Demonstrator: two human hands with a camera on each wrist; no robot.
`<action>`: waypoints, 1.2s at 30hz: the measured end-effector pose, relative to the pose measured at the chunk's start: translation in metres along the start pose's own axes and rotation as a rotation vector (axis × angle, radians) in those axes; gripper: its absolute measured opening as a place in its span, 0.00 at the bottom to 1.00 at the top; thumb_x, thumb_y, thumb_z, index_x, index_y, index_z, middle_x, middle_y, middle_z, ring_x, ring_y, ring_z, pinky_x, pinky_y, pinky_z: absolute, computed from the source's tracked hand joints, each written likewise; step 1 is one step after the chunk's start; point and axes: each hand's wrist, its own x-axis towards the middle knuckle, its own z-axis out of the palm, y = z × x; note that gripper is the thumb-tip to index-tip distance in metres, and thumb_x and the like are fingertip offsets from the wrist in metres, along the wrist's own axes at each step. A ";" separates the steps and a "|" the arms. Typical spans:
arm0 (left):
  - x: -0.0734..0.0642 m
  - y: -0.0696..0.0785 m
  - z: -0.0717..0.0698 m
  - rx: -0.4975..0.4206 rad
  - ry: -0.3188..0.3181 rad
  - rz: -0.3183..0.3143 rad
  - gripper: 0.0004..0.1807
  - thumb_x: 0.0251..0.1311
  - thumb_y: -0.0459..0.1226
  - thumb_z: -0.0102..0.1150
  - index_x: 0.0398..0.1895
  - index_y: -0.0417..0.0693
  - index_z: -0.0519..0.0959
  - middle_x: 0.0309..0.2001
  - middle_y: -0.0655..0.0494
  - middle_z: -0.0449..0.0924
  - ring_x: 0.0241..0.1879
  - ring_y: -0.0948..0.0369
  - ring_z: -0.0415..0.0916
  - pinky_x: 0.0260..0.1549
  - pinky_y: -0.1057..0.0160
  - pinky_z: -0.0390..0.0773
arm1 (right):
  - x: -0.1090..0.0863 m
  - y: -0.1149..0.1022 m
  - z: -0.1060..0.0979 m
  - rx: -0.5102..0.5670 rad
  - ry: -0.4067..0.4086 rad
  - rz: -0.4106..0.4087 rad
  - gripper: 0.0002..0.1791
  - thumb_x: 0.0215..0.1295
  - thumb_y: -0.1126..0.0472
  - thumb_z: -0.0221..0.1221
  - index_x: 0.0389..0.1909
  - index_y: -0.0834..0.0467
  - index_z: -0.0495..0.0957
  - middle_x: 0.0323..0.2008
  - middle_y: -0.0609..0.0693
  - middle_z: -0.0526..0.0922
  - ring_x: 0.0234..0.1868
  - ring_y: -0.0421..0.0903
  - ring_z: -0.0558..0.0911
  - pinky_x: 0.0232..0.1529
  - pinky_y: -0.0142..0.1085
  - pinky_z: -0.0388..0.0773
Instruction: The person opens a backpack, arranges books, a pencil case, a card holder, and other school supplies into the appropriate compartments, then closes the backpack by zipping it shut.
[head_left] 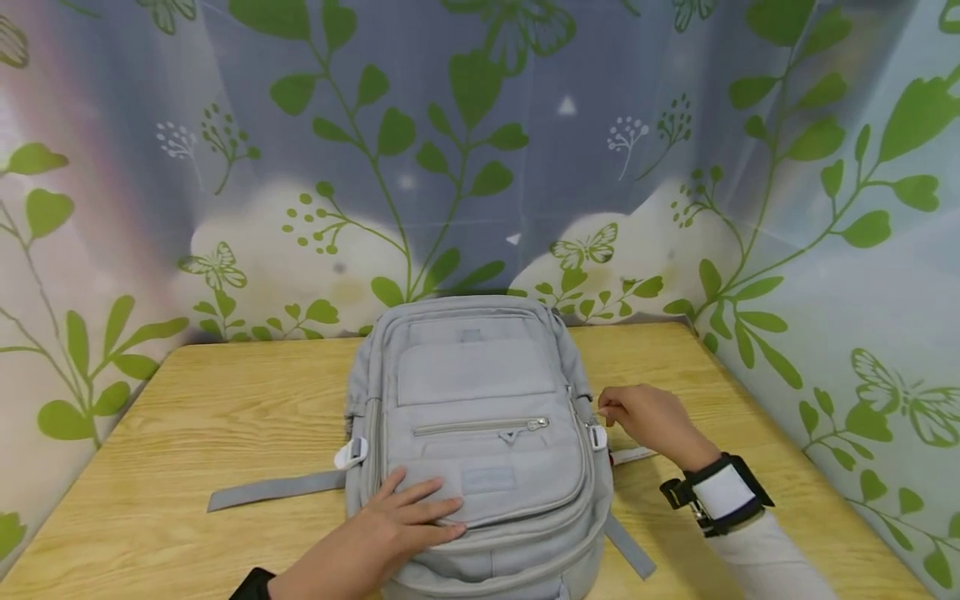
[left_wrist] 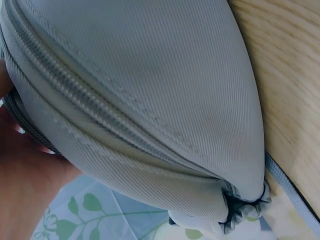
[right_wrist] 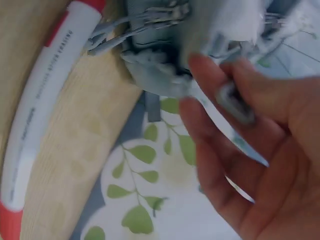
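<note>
A grey backpack (head_left: 480, 375) lies on the wooden table with its front pockets facing up. My left hand (head_left: 397, 525) rests on its lower front, fingers spread; in the left wrist view, part of that hand (left_wrist: 30, 160) shows beside a curved zipper (left_wrist: 100, 105). At the bag's right side, my right hand (head_left: 652, 417) pinches a small grey zipper pull (right_wrist: 235, 102) between thumb and index finger. The bag's side near those fingers is blurred in the right wrist view. A white marker with red ends (right_wrist: 50, 100) lies on the table beside the bag.
Grey straps stick out from the bag, one to the left (head_left: 277, 490) and one at lower right (head_left: 630, 547). A curtain with leaf prints (head_left: 465, 167) stands behind the wooden table (head_left: 247, 400) and along its sides. White buckles (head_left: 351, 454) sit at the bag's sides.
</note>
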 end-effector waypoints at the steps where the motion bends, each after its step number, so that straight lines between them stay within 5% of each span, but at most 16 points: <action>1: 0.000 -0.001 0.000 -0.006 0.000 0.003 0.31 0.55 0.32 0.61 0.63 0.64 0.70 0.64 0.61 0.70 0.63 0.52 0.67 0.54 0.37 0.66 | 0.007 0.001 0.004 -0.016 0.030 0.010 0.04 0.62 0.60 0.59 0.28 0.50 0.79 0.20 0.40 0.78 0.16 0.34 0.67 0.18 0.30 0.62; 6: -0.003 -0.003 0.000 -0.015 0.008 0.010 0.30 0.54 0.32 0.62 0.61 0.63 0.71 0.63 0.60 0.71 0.63 0.51 0.67 0.53 0.37 0.66 | 0.039 0.004 0.018 -0.042 0.161 0.057 0.03 0.60 0.59 0.61 0.29 0.52 0.82 0.20 0.44 0.79 0.17 0.39 0.71 0.16 0.32 0.64; 11: -0.003 -0.003 0.001 0.009 0.019 0.007 0.31 0.54 0.32 0.62 0.61 0.65 0.71 0.63 0.62 0.71 0.63 0.53 0.68 0.54 0.38 0.66 | 0.053 0.002 0.027 -0.021 0.184 0.048 0.03 0.57 0.61 0.64 0.30 0.57 0.82 0.27 0.51 0.76 0.27 0.45 0.74 0.25 0.36 0.71; 17: -0.001 -0.002 0.007 0.037 0.045 -0.013 0.27 0.56 0.36 0.61 0.60 0.66 0.72 0.61 0.63 0.73 0.62 0.54 0.68 0.55 0.40 0.65 | 0.045 -0.005 0.022 0.039 0.189 -0.068 0.14 0.52 0.69 0.66 0.41 0.61 0.78 0.37 0.58 0.74 0.37 0.55 0.73 0.36 0.46 0.69; 23: 0.003 0.001 -0.010 -0.067 0.014 -0.025 0.17 0.68 0.47 0.45 0.57 0.64 0.73 0.60 0.64 0.73 0.62 0.57 0.67 0.60 0.42 0.57 | 0.022 -0.015 0.011 0.204 0.028 -0.155 0.18 0.53 0.70 0.64 0.47 0.62 0.76 0.53 0.62 0.72 0.55 0.64 0.69 0.51 0.60 0.64; 26: 0.017 -0.001 -0.027 -0.027 0.076 0.012 0.14 0.68 0.45 0.47 0.53 0.61 0.76 0.54 0.63 0.76 0.58 0.59 0.69 0.64 0.44 0.55 | 0.015 -0.021 0.012 0.239 0.003 -0.181 0.17 0.54 0.67 0.65 0.45 0.64 0.76 0.53 0.61 0.73 0.55 0.63 0.70 0.53 0.60 0.63; 29: 0.041 -0.007 -0.045 0.063 0.103 0.027 0.11 0.66 0.42 0.51 0.49 0.58 0.79 0.51 0.61 0.78 0.56 0.60 0.70 0.67 0.47 0.53 | 0.016 -0.025 0.018 0.150 0.062 -0.224 0.14 0.53 0.66 0.65 0.41 0.63 0.77 0.49 0.60 0.75 0.51 0.61 0.72 0.51 0.57 0.67; 36: 0.104 -0.020 -0.056 0.185 -0.032 0.002 0.11 0.67 0.42 0.51 0.46 0.57 0.81 0.48 0.60 0.80 0.53 0.58 0.73 0.67 0.48 0.55 | 0.010 -0.025 0.027 0.004 0.183 -0.233 0.01 0.56 0.68 0.63 0.28 0.60 0.81 0.43 0.55 0.78 0.45 0.56 0.74 0.48 0.51 0.71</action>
